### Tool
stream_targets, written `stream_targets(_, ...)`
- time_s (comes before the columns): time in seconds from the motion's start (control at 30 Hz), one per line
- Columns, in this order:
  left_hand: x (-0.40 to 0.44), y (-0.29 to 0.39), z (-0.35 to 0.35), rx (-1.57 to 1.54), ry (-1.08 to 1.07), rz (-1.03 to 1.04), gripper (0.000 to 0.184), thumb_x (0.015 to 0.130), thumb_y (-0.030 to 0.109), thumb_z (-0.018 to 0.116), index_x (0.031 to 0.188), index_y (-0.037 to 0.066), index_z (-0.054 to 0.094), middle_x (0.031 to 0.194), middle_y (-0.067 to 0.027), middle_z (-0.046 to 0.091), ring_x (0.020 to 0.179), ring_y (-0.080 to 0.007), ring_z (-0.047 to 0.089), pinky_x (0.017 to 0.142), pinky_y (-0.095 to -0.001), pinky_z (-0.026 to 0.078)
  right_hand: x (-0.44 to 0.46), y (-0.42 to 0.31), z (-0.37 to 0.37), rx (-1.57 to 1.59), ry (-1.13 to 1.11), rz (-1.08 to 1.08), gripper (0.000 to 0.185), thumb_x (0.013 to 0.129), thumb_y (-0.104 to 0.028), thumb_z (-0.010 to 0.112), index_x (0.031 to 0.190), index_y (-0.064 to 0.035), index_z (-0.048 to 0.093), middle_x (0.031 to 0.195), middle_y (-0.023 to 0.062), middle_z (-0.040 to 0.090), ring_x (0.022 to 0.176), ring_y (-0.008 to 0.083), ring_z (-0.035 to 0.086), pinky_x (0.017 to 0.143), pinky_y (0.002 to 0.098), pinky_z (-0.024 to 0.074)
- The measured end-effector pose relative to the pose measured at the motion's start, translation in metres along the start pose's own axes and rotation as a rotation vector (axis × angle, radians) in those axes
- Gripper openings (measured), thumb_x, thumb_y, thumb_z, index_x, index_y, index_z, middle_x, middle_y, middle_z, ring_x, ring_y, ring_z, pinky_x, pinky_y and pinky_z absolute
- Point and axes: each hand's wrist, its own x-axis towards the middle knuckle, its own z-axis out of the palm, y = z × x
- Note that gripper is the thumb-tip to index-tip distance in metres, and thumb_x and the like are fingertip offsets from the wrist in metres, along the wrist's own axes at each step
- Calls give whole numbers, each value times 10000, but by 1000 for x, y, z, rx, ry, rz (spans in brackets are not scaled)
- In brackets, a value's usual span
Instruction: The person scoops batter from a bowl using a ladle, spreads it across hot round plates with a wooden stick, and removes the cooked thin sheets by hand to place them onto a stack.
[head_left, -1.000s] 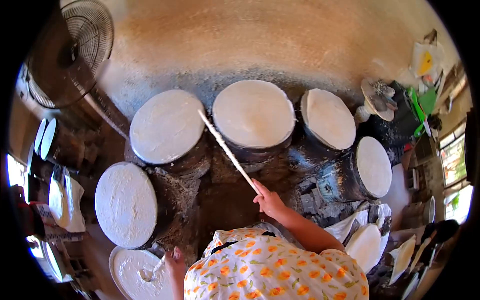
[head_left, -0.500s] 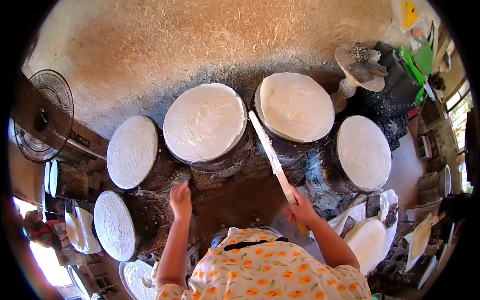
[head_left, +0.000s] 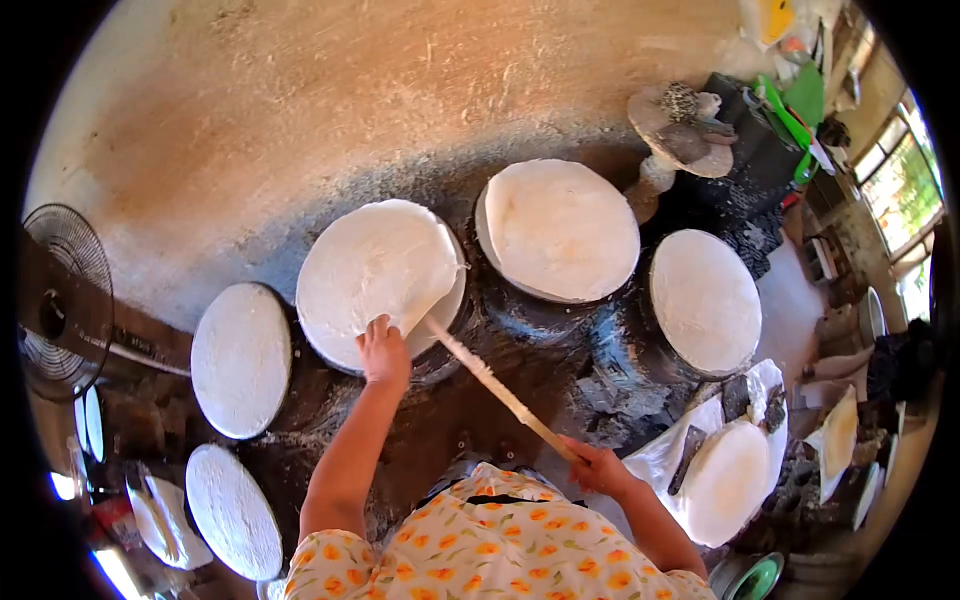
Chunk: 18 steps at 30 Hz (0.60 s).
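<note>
Five round, dark-sided drums (head_left: 620, 345) are standing in an arc, their flat tops showing white. Thin white sheet (head_left: 370, 260) is lying across the middle drum, looking soft and faintly wrinkly, with its right edge lifting off the pale layer (head_left: 455, 305) below. Right hand (head_left: 593, 466) is clamping its grip around a long wooden stick (head_left: 500, 390), slim and rough with whitish residue, and the far tip is meeting that lifted edge. Left hand (head_left: 385, 350) is touching the sheet's near edge with its fingers; honestly can't tell if that grip is pinching or just resting. Behind, a grainy brown wall (head_left: 300, 110) is rising, and crinkly plastic (head_left: 655, 462) is sitting at right under another white disc (head_left: 725, 480).
</note>
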Motion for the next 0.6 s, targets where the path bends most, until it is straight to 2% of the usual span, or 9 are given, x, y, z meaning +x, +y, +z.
stream_targets(0.1,20,-35,-12,-167,145,90,260,792,127,565,1008,-12,607,1060,-133,588,1054,-301,529,875,-458,405,3,9,4,242,197,65,617,879,-26,464,1417,-309,360,688,20,591,506,104,527,489,261,475)
stream_targets(0.17,38,-40,-43,-506,391,18,31,759,24,580,789,17,586,1017,-150,608,952,-305,576,800,-368,459,11,-5,-10,486,389,39,668,866,21,437,1431,-320,329,660,20,570,492,101,505,446,260,439)
stream_targets(0.2,45,-40,-81,-306,450,225,66,736,-41,570,783,4,567,988,-156,608,919,-310,588,790,-390,461,18,-16,-18,486,404,46,668,866,21,437,1431,-320,329,660,20,570,492,101,505,446,260,439)
stream_targets(0.27,50,-31,-135,-230,469,254,94,717,-59,561,796,-8,562,979,-150,608,894,-326,590,775,-408,466,37,-46,-41,484,590,58,692,854,48,413,1443,-299,307,643,27,558,485,97,501,418,259,413)
stream_targets(0.37,38,-27,-165,-266,402,270,89,723,-41,565,805,-8,556,978,-162,603,862,-343,587,749,-422,474,84,-47,-74,438,676,10,659,855,49,429,1436,-247,331,649,41,566,454,100,485,430,243,412)
stream_targets(0.47,13,-33,-156,-310,195,327,69,741,-20,565,804,-6,542,970,-184,595,777,-373,588,698,-447,487,152,-23,-109,136,819,-160,681,821,69,440,1418,-251,367,747,83,631,582,150,593,530,305,487)
stream_targets(0.53,-4,-35,-139,-405,130,311,41,759,-5,570,790,-5,544,921,-184,604,741,-375,595,658,-440,500,181,-32,-126,-395,1102,-528,661,818,47,423,1400,-266,392,898,161,664,811,258,659,709,381,516)
stream_targets(0.57,-13,-36,-131,-408,131,313,41,759,-5,570,790,-5,544,921,-184,604,741,-375,595,658,-440,500,184,-43,-135,-397,1105,-528,661,818,47,423,1400,-266,392,898,161,664,811,258,659,709,381,516)
stream_targets(0.6,-21,-36,-124,-450,79,285,32,767,6,575,781,-2,547,895,-180,608,728,-370,601,642,-433,505,175,-81,-137,-471,966,-175,642,828,27,410,1399,-266,389,956,193,650,896,312,638,776,410,496)
